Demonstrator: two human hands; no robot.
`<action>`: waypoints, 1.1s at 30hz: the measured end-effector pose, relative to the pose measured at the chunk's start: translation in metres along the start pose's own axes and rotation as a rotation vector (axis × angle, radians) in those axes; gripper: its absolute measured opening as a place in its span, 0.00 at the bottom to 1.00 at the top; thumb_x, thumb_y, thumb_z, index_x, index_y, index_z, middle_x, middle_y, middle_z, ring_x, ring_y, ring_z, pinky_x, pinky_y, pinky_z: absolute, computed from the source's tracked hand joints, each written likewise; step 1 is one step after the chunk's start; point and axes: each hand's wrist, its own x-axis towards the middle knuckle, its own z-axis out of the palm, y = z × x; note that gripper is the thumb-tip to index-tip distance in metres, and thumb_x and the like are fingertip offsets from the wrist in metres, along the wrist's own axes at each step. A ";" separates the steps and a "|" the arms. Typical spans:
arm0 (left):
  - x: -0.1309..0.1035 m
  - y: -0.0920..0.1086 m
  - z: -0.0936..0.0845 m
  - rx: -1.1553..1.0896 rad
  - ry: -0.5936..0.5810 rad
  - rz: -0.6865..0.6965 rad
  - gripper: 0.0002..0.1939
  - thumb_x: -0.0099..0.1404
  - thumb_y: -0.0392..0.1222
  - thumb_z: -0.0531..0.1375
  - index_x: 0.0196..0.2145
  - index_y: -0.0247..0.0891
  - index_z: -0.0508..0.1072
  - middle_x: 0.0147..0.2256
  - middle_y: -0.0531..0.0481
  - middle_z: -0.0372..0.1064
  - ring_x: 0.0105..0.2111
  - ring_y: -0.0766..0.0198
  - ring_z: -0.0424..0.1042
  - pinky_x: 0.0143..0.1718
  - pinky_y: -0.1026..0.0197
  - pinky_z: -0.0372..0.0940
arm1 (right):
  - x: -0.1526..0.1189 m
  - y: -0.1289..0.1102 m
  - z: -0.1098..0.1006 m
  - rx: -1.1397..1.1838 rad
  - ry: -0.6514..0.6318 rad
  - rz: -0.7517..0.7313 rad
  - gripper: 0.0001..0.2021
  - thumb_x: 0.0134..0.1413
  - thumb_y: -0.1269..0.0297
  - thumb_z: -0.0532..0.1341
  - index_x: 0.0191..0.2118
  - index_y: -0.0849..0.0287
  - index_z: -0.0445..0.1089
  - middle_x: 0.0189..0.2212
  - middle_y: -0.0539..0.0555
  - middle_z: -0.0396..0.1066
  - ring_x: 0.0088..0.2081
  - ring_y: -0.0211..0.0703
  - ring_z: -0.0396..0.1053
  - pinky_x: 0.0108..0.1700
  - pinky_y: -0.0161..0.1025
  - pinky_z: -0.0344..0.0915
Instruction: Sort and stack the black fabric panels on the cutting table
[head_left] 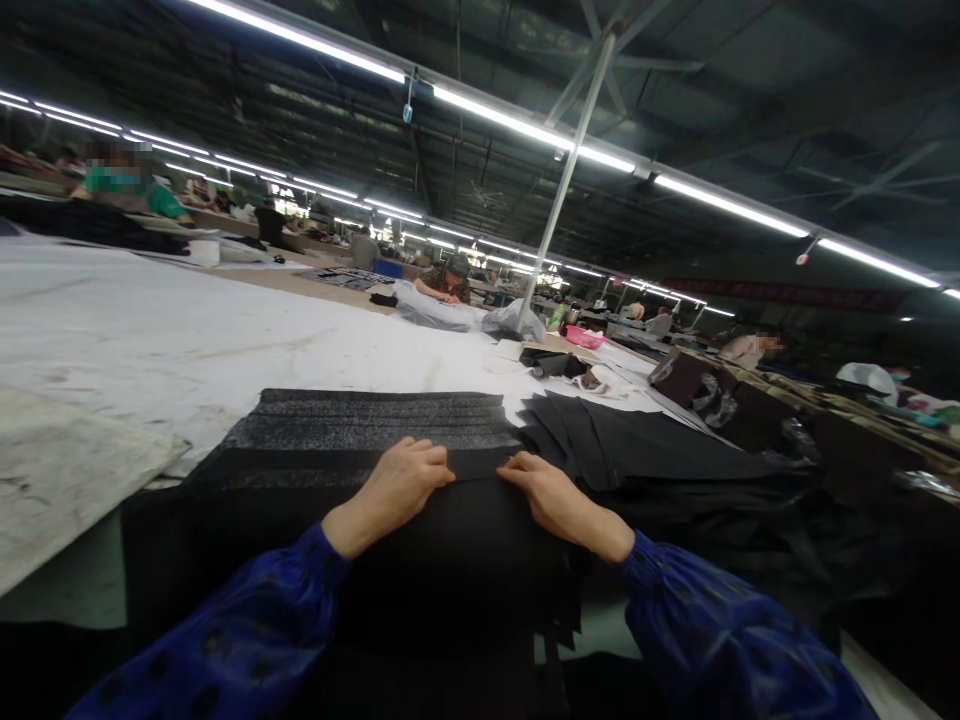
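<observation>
Dark fabric pieces (pixel 450 570) lie layered before me and hang over the near table edge. Along their far side runs a band of grey speckled strips (pixel 360 422). My left hand (pixel 409 475) is closed, thumb and fingers pinching the upper edge of a black fabric panel. A short way to the right, my right hand (pixel 544 490) pinches the same edge between thumb and fingertips. A stretch of the black edge shows between the two hands. Blue dotted sleeves cover both forearms.
More black cut pieces (pixel 660 440) are piled to the right. White sheeting (pixel 150 310) covers the table, with a stained pale board (pixel 67 470) at left. A slanted pole (pixel 562 190), plastic bags (pixel 442 310) and a pink basket (pixel 583 337) stand farther back. Several people work beyond.
</observation>
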 end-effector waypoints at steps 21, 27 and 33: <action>-0.053 -0.035 -0.021 0.095 0.030 0.012 0.15 0.65 0.31 0.52 0.39 0.45 0.76 0.34 0.51 0.69 0.34 0.65 0.64 0.37 0.59 0.55 | 0.038 -0.059 -0.018 -0.300 -0.343 -0.135 0.31 0.49 0.80 0.52 0.60 0.59 0.60 0.43 0.61 0.64 0.44 0.47 0.63 0.47 0.42 0.62; -0.074 -0.039 -0.030 0.192 0.036 0.041 0.14 0.65 0.30 0.53 0.41 0.44 0.75 0.35 0.51 0.69 0.35 0.62 0.62 0.37 0.57 0.53 | 0.061 -0.075 -0.025 -0.404 -0.468 -0.121 0.35 0.50 0.79 0.53 0.63 0.46 0.55 0.39 0.60 0.66 0.35 0.46 0.67 0.36 0.41 0.63; -0.083 -0.044 -0.043 0.186 0.027 0.012 0.14 0.65 0.30 0.53 0.40 0.44 0.75 0.35 0.51 0.70 0.36 0.62 0.62 0.38 0.57 0.53 | 0.075 -0.088 -0.022 -0.425 -0.450 -0.207 0.32 0.49 0.78 0.56 0.61 0.48 0.60 0.40 0.61 0.65 0.38 0.48 0.67 0.36 0.41 0.63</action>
